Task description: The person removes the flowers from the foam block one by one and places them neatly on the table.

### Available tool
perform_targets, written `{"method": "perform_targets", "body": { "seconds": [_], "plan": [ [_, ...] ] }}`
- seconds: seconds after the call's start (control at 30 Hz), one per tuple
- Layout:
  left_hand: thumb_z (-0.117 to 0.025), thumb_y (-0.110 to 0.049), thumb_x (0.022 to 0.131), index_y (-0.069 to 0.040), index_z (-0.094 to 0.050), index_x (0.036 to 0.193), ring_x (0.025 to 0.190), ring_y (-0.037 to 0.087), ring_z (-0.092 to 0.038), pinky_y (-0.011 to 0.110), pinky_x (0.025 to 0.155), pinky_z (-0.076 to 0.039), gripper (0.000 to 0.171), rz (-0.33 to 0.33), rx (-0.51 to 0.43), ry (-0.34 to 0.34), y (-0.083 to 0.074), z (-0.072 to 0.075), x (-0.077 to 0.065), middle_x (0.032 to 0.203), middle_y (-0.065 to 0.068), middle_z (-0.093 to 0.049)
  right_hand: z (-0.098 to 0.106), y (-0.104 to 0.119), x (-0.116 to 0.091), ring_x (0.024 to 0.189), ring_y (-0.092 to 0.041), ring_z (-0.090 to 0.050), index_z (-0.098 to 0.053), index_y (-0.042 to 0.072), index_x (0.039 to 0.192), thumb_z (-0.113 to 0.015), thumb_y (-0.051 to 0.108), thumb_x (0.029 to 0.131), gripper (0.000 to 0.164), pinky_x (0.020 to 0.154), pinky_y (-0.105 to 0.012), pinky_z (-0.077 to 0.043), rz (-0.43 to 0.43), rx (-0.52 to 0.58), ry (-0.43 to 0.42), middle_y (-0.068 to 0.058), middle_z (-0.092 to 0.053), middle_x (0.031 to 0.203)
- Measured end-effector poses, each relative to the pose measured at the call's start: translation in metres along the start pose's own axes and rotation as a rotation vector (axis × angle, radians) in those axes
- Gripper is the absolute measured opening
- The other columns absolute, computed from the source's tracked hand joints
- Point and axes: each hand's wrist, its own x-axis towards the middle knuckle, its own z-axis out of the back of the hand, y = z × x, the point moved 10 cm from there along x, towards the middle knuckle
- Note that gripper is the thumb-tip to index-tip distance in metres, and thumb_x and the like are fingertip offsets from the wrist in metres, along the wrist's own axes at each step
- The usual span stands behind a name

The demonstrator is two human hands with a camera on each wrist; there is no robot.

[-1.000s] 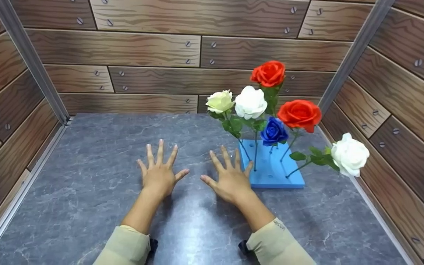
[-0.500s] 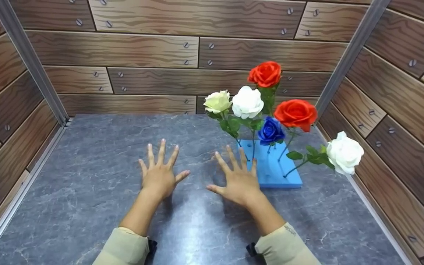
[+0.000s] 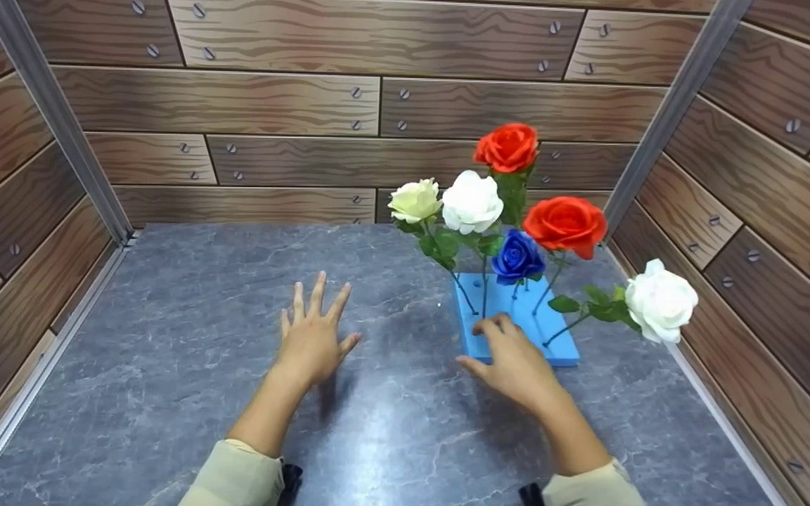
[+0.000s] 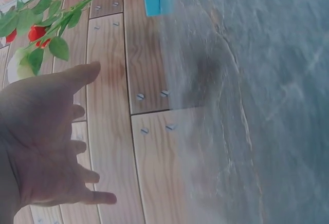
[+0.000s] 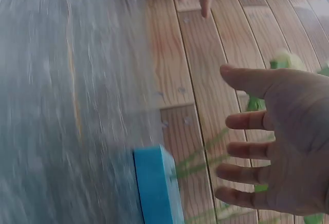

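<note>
My right hand (image 3: 516, 362) hovers at the front of a blue foam-like block (image 3: 563, 351), fingers bent and thumb held apart, holding nothing. Stems of artificial roses stand in holes in that block. At the back is a red rose (image 3: 507, 147), with a white rose (image 3: 472, 202) and a pale yellow-green rose (image 3: 415, 200) to its left. A blue rose (image 3: 517, 256) sits low in the middle, beside a second red rose (image 3: 567, 223). Another white rose (image 3: 661, 301) leans far out to the right. My left hand (image 3: 312, 344) is spread over the table, left of the block.
The grey marbled table (image 3: 201, 295) is enclosed by wood-patterned walls (image 3: 271, 105) at the back and both sides. Metal corner posts (image 3: 71, 130) rise at the back. The right-leaning white rose reaches close to the right wall (image 3: 763, 274).
My right hand has moved right and slightly down to the block's front, its fingers bending from a flat spread. The left hand has shifted slightly right, still spread. The roses keep their places.
</note>
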Motion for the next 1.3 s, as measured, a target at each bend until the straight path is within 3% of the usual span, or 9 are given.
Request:
{"method": "perform_targets", "body": {
  "seconds": [0.13,0.27,0.53,0.73,0.97,1.03,1.13,1.2,1.3],
  "plan": [
    [-0.071,-0.048,0.104,-0.022,-0.043,0.167,0.166,0.049,-0.020,0.077,0.128,-0.030,0.074,-0.015,-0.021,-0.025,-0.004,0.001,0.001,0.178,0.016,-0.028,0.002,-0.028,-0.005,0.109,-0.029,-0.069,-0.069,0.011,0.120,-0.080,0.036,0.100,0.034,0.094,-0.052,-0.060,-0.038,0.081,0.071,-0.011,-0.068,0.122],
    [-0.072,-0.044,0.104,-0.014,-0.058,0.153,0.152,0.045,-0.041,0.068,0.118,-0.043,0.059,-0.027,-0.068,-0.026,-0.009,-0.001,0.001,0.161,0.017,-0.049,0.000,-0.051,-0.010,0.098,-0.023,-0.068,-0.069,0.009,0.104,-0.079,0.032,0.100,0.025,0.089,-0.049,-0.059,-0.004,0.127,0.138,-0.007,-0.072,0.105],
    [-0.075,-0.032,0.103,-0.010,-0.063,0.146,0.135,0.040,-0.052,0.057,0.114,-0.052,0.050,-0.067,-0.262,-0.035,-0.022,-0.004,0.007,0.146,0.017,-0.059,0.005,-0.101,-0.020,0.084,-0.012,-0.064,-0.075,0.006,0.100,-0.079,0.032,0.099,0.026,0.072,-0.032,-0.056,0.045,0.239,0.299,-0.005,-0.076,0.095],
    [-0.075,-0.024,0.103,-0.009,-0.060,0.147,0.131,0.041,-0.063,0.058,0.112,-0.055,0.049,-0.114,-0.405,-0.023,-0.036,-0.005,0.015,0.142,0.018,-0.065,0.005,-0.135,-0.022,0.094,-0.006,-0.066,-0.077,-0.001,0.115,-0.075,0.028,0.102,0.031,0.081,-0.024,-0.055,0.058,0.369,0.435,-0.011,-0.080,0.109],
    [-0.072,-0.021,0.105,-0.007,-0.056,0.150,0.125,0.037,-0.068,0.054,0.104,-0.060,0.049,-0.141,-0.547,0.014,-0.056,-0.013,0.026,0.139,0.016,-0.066,0.016,-0.177,-0.021,0.094,-0.017,-0.064,-0.071,-0.002,0.111,-0.080,0.026,0.099,0.032,0.077,-0.028,-0.054,-0.097,0.391,0.406,-0.009,-0.074,0.103],
    [-0.071,-0.022,0.106,-0.008,-0.056,0.150,0.124,0.035,-0.067,0.053,0.104,-0.059,0.049,-0.144,-0.558,0.022,-0.061,-0.015,0.029,0.140,0.016,-0.065,0.019,-0.184,-0.020,0.092,-0.017,-0.059,-0.064,-0.002,0.110,-0.082,0.025,0.096,0.035,0.074,-0.027,-0.052,-0.133,0.407,0.362,-0.007,-0.067,0.102],
    [-0.070,-0.021,0.106,-0.008,-0.057,0.150,0.124,0.035,-0.067,0.052,0.105,-0.059,0.047,-0.151,-0.572,0.018,-0.067,-0.016,0.032,0.141,0.017,-0.064,0.022,-0.191,-0.015,0.100,-0.027,-0.058,-0.054,-0.004,0.118,-0.086,0.023,0.093,0.049,0.078,-0.031,-0.053,-0.148,0.420,0.274,-0.017,-0.060,0.111],
    [-0.071,-0.019,0.106,-0.007,-0.058,0.148,0.124,0.035,-0.068,0.051,0.106,-0.060,0.046,-0.160,-0.589,0.005,-0.072,-0.017,0.036,0.141,0.018,-0.064,0.022,-0.195,-0.012,0.116,-0.043,-0.060,-0.047,-0.010,0.135,-0.088,0.026,0.092,0.069,0.092,-0.043,-0.059,-0.153,0.410,0.231,-0.030,-0.056,0.129],
    [-0.071,-0.017,0.105,-0.005,-0.060,0.144,0.123,0.035,-0.069,0.049,0.105,-0.061,0.043,-0.175,-0.635,-0.003,-0.079,-0.021,0.041,0.140,0.018,-0.064,0.019,-0.199,-0.007,0.146,-0.065,-0.039,-0.028,-0.014,0.159,-0.089,0.033,0.091,0.104,0.113,-0.069,-0.049,-0.164,0.377,0.208,-0.045,-0.034,0.158]
  ]
}}
